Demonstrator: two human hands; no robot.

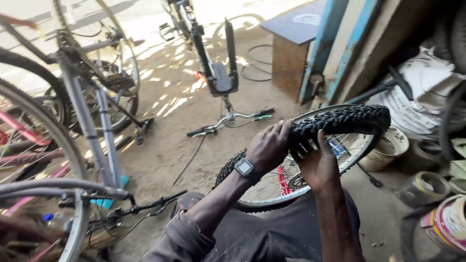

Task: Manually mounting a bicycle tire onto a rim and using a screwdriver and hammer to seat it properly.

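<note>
Both hands, left [268, 147] and right [318, 162], grip tight on knobby black tyre [340, 121]; red-and-white tin [449, 223] nearby.

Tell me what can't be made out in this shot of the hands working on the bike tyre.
All in the head view:
- Left hand fingertips: curled over the knobby tyre, hidden behind it.
- Right hand fingers: tucked under the tyre edge.
- Wheel lower part: hidden by the forearms and lap.
- Wristwatch face: too small to read.
- Paint tin: cut off by the right edge.
</note>
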